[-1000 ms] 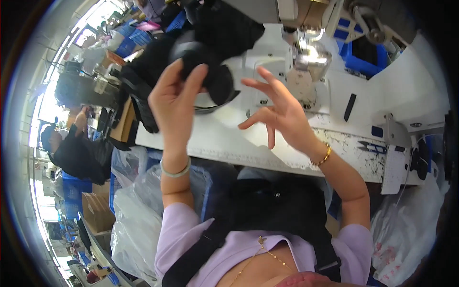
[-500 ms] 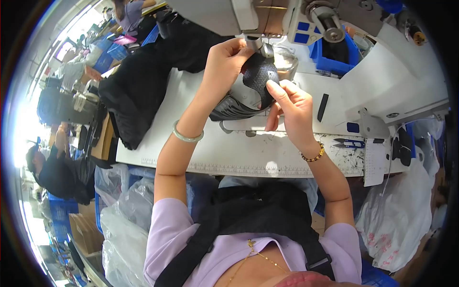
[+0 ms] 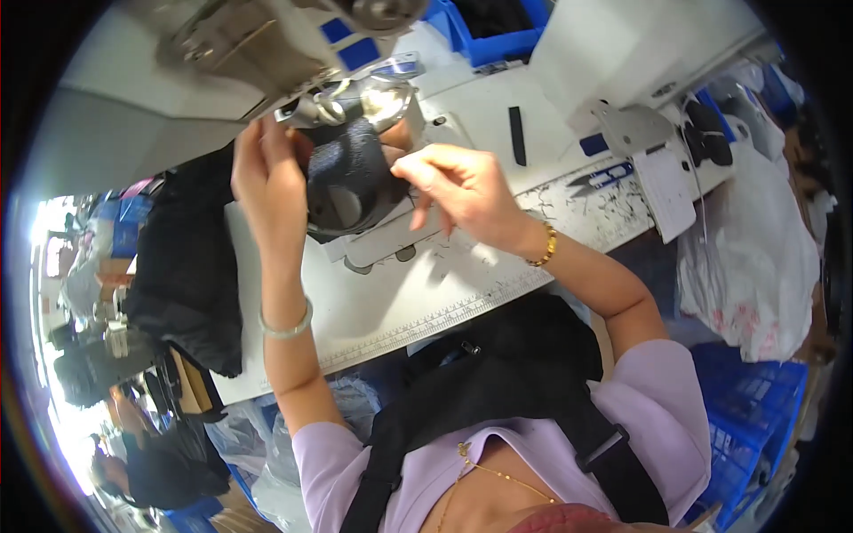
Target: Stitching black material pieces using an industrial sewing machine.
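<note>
A dark, textured piece curved like a shoe upper (image 3: 348,164) stands bent into a loop on the white sewing machine bed, under the machine head (image 3: 240,62). My left hand (image 3: 274,182) is closed at its left edge, close to the needle area; the fingertips are partly hidden there. From the other side, my right hand (image 3: 462,188) pinches the right edge of the piece between thumb and forefinger, its other fingers curled loosely below. The needle itself cannot be made out.
A narrow black strip (image 3: 517,136) and blue-handled thread snips (image 3: 602,178) lie to the right. A blue bin (image 3: 493,44) stands behind. Black cloth (image 3: 191,262) is heaped at the left. A ruler strip (image 3: 435,313) runs along the table's front edge.
The view has turned and shifted, so the machine and table appear tilted and farther left. Both hands stay on the shoe upper, which now shows more of its rounded, looped side.
</note>
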The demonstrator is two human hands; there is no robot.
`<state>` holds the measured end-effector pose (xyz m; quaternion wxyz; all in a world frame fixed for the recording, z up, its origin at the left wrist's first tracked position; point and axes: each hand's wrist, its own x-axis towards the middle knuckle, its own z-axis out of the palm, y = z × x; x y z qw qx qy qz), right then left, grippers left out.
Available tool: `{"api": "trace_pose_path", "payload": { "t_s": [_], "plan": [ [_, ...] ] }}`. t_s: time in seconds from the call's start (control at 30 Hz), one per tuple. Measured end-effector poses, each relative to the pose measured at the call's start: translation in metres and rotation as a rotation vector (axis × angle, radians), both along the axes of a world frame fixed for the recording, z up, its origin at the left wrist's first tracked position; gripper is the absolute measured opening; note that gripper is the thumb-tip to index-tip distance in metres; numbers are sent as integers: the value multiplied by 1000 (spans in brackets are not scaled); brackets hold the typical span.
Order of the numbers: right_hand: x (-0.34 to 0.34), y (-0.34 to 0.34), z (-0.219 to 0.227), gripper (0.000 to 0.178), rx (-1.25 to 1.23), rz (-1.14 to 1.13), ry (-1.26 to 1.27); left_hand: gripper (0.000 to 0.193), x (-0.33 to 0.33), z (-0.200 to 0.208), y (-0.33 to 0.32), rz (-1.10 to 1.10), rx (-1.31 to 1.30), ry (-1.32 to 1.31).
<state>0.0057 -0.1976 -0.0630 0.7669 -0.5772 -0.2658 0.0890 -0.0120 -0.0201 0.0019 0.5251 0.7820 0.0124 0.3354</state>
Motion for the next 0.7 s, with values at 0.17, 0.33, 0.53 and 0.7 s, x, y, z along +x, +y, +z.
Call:
{"api": "trace_pose_path", "payload": {
  "t_s": [0.17,0.33,0.53,0.7],
  "plan": [
    [41,-78,-51,30,-772,-724,-409,8,-50,-36,17,41,573,-416],
    [45,-87,-62,31,-1127,-646,-417,8,-84,-52,-9,-174,994,-589],
    [42,-90,-60,27,-959,-674,-354,19,-76,-83,-39,-425,919,-544],
    [30,-109,-31,25,-202,-30,424,21,-61,-92,-48,-452,797,-324]
  ]
}}
